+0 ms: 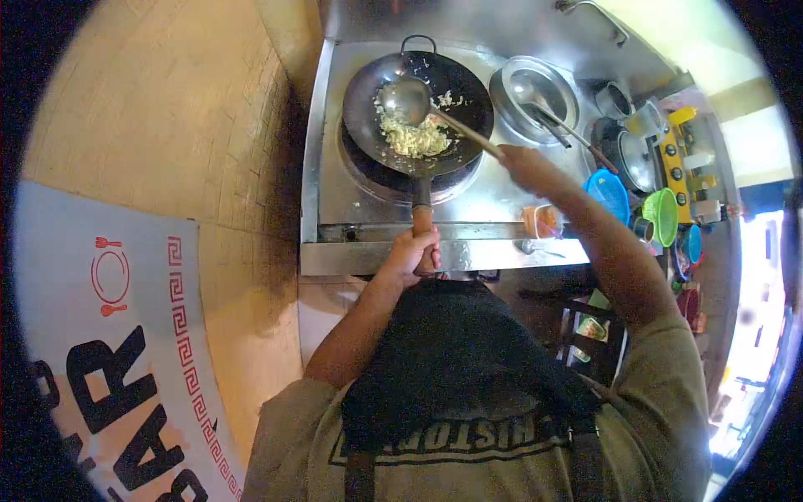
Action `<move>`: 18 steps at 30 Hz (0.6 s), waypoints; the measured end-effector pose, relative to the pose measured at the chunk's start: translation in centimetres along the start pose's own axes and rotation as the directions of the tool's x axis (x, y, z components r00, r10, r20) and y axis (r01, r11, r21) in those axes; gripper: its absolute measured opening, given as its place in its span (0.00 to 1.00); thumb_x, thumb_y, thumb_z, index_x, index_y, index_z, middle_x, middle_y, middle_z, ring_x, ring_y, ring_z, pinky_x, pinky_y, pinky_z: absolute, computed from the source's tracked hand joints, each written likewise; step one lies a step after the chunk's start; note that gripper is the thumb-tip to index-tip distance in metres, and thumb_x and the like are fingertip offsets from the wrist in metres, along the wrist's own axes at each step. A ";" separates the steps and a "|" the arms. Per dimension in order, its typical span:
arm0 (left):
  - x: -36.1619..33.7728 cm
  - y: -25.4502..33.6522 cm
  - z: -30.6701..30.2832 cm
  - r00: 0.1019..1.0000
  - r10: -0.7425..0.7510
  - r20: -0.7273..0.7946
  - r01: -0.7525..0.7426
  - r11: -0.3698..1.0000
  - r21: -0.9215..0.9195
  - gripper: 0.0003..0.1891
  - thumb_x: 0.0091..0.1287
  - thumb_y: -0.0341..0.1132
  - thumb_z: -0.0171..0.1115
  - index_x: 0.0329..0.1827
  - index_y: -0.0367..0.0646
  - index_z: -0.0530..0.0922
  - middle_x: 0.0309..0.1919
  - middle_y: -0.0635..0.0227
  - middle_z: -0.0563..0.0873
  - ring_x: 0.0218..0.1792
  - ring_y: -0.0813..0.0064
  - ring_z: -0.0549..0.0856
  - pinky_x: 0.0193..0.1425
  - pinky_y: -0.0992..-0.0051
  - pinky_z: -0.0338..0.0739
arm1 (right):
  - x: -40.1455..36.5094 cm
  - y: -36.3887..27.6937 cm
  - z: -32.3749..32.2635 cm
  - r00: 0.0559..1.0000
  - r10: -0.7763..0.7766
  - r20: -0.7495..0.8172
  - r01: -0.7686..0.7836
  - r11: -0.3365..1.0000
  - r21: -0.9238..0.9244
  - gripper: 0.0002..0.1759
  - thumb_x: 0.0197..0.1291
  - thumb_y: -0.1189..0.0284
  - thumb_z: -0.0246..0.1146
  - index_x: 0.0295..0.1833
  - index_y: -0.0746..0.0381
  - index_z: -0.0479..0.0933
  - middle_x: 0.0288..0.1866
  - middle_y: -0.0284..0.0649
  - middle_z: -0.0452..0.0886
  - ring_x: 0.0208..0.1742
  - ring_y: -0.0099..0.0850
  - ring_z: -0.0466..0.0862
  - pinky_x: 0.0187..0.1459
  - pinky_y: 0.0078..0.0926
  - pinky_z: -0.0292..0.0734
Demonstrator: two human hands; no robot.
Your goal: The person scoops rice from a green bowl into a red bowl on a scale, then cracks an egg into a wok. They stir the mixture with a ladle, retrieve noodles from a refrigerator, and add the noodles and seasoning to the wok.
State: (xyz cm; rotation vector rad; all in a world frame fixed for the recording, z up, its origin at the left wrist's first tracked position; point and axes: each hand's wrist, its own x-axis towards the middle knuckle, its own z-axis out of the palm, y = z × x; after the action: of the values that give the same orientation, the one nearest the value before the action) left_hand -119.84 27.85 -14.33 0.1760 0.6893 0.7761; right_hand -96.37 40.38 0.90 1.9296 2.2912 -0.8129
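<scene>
While the left hand (414, 251) is wrapped around the wooden handle (422, 220) of a dark wok (364, 109), the right hand (529, 170) grips the shaft of a long-handled ladle (407, 101), which slants in over the wok's right edge. The wok sits over the round burner of a steel stove (335, 88), its handle pointing toward the person and its metal loop (418, 38) standing at the far rim. Pale yellow, broken-up food (418, 140) lies heaped in the near middle of the wok, with loose bits scattered toward its right side — the ladle's bowl is just beyond the heap, though from this angle I can't be sure whether it presses on the food or hangs slightly above. Just right of the wok stands a round metal basin (565, 90) with long-handled utensils resting in it; nearer the person and to the wok's right is a small tub (544, 222) with orange contents. Farther right of the wok are a blue basket (606, 199) and, past it, a green basket (662, 217). Well to the wok's left and nearer the person, a pale banner (54, 243) with red cutlery and black lettering covers part of the wall (167, 125).
</scene>
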 end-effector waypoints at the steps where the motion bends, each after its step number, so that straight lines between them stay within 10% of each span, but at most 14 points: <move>1: 0.1 -0.2 -0.2 1.000 0.000 0.000 0.000 1.000 0.015 0.08 0.61 0.31 0.61 0.39 0.45 0.71 0.22 0.70 0.75 0.18 0.76 0.78 0.21 0.71 0.76 | -1.1 -1.9 -1.9 0.992 0.093 0.080 -0.098 0.994 0.058 0.15 0.66 0.71 0.46 0.54 0.62 0.71 0.31 0.52 0.82 0.20 0.43 0.82 0.14 0.40 0.73; 8: -0.5 0.2 0.5 1.000 0.023 0.003 -0.023 0.998 0.066 0.07 0.61 0.33 0.60 0.38 0.45 0.71 0.24 0.73 0.74 0.21 0.77 0.76 0.24 0.72 0.74 | -1.7 -0.2 -0.3 0.951 0.157 0.265 -0.243 0.911 0.332 0.22 0.69 0.60 0.50 0.62 0.61 0.71 0.21 0.33 0.72 0.15 0.23 0.69 0.15 0.24 0.64; 18: -0.5 -0.8 0.0 1.000 -0.015 -0.015 0.016 0.999 0.041 0.07 0.61 0.33 0.61 0.36 0.43 0.72 0.22 0.71 0.75 0.20 0.76 0.77 0.23 0.70 0.76 | -0.7 3.1 3.6 0.984 0.135 -0.112 -0.156 0.967 -0.203 0.19 0.68 0.59 0.48 0.59 0.52 0.70 0.39 0.56 0.82 0.38 0.55 0.82 0.40 0.56 0.76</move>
State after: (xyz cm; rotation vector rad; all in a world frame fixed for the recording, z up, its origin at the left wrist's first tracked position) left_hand -119.66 26.91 -14.40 0.2019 0.7205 0.7496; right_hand -94.37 38.54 -3.06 2.0505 2.1514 -0.4497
